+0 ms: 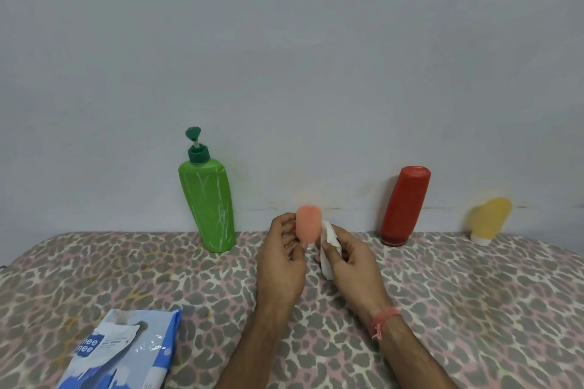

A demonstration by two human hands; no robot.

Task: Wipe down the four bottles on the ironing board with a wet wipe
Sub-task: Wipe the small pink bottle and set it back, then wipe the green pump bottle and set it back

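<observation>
Left hand (pixel 281 249) holds the pink bottle (pixel 308 226) upright, cap down, just above the board (pixel 442 294); fingers curl around its lower part, thumb on the near face, rounded top standing clear above the fingertips. Right hand (pixel 350 259) is closed on a bunched white wipe (pixel 328 241), which sits just beside the bottle's right flank, between the right fingertips and the plastic; whether it is touching cannot be told. Judged: the bottle is small and light, likely soft squeezable plastic, so a firm pinch may dent it or, if the cap is loose, push contents out. Once wet it will turn slick; best hold is low, near the cap where the body is stiffest, leaving the upper body free for the wipe. The wipe is limp and damp, needs backing by the fingers to press evenly. Beyond the left fingers stands the green pump bottle (pixel 208 205), tall and probably top-heavy at the pump. Beyond the right fingers, the red bottle (pixel 406 207) and, farther out, the yellow bottle (pixel 488 219), both cap down. Wipe pack (pixel 123 354) lies near the left forearm.
</observation>
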